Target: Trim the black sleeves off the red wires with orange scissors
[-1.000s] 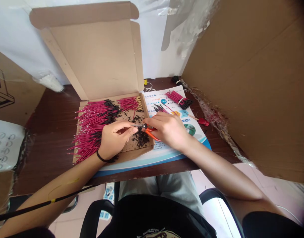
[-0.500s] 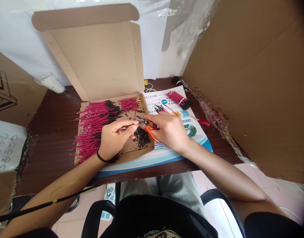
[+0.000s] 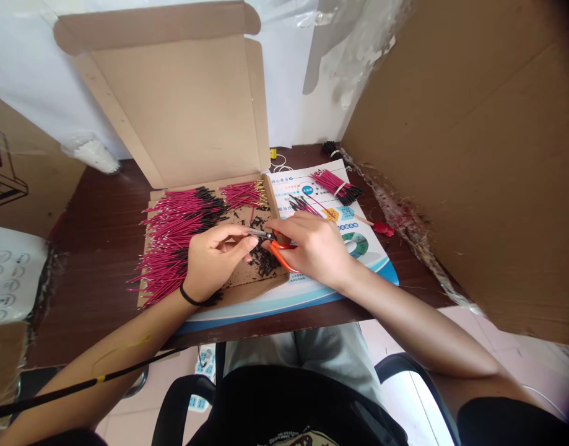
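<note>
My left hand [image 3: 214,260] hovers over a flat cardboard box and pinches a thin wire, mostly hidden by the fingers, against the steel blades of orange-handled cutters [image 3: 277,248]. My right hand [image 3: 314,248] grips those cutters. Below the blades lies a heap of black clippings [image 3: 264,261]. Left of my left hand spreads a large pile of red wires with black sleeves [image 3: 173,226]. A bunch of gold-tipped red wires [image 3: 242,195] lies at the box's far edge. A banded bundle of red wires [image 3: 336,187] rests on a printed sheet [image 3: 312,179].
The box's raised lid [image 3: 173,105] stands behind the wires, on a dark wooden table [image 3: 98,248]. A tall cardboard panel [image 3: 451,155] blocks the right side. A small red-handled tool [image 3: 381,228] lies by the sheet. A black cable [image 3: 80,387] crosses below my left forearm.
The cutter blades sit slightly lower and further left than half a second ago, still against my left fingertips. Both hands stay together over the box.
</note>
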A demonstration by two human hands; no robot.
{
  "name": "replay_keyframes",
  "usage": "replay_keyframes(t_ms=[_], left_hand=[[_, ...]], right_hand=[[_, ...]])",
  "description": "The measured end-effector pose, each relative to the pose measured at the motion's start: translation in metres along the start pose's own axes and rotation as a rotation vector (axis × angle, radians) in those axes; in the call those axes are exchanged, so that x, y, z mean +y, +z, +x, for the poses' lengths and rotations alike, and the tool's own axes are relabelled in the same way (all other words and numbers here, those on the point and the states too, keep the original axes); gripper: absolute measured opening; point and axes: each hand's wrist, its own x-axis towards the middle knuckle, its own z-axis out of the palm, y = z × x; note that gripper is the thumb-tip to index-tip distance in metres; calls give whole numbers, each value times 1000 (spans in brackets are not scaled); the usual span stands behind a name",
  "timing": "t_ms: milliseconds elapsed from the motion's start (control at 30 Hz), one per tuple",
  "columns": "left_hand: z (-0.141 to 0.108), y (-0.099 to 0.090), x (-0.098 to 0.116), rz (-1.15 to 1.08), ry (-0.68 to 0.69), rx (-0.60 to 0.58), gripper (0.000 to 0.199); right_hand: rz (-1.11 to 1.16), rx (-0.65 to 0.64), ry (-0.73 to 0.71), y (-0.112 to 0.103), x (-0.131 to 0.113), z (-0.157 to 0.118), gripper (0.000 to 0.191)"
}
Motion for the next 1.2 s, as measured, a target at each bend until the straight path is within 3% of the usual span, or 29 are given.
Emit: replay_keyframes(t_ms=[633,900,1200], left_hand=[[-1,2,-3,45,21,28,9],[-1,2,0,-31,-19,50,12],[0,2,-4,-9,12,75,9]], right_hand=[[-111,-33,-27,1,6,0,20],[-13,88,24,-2,2,2,25],[29,-9,25,0,-2,0,30]])
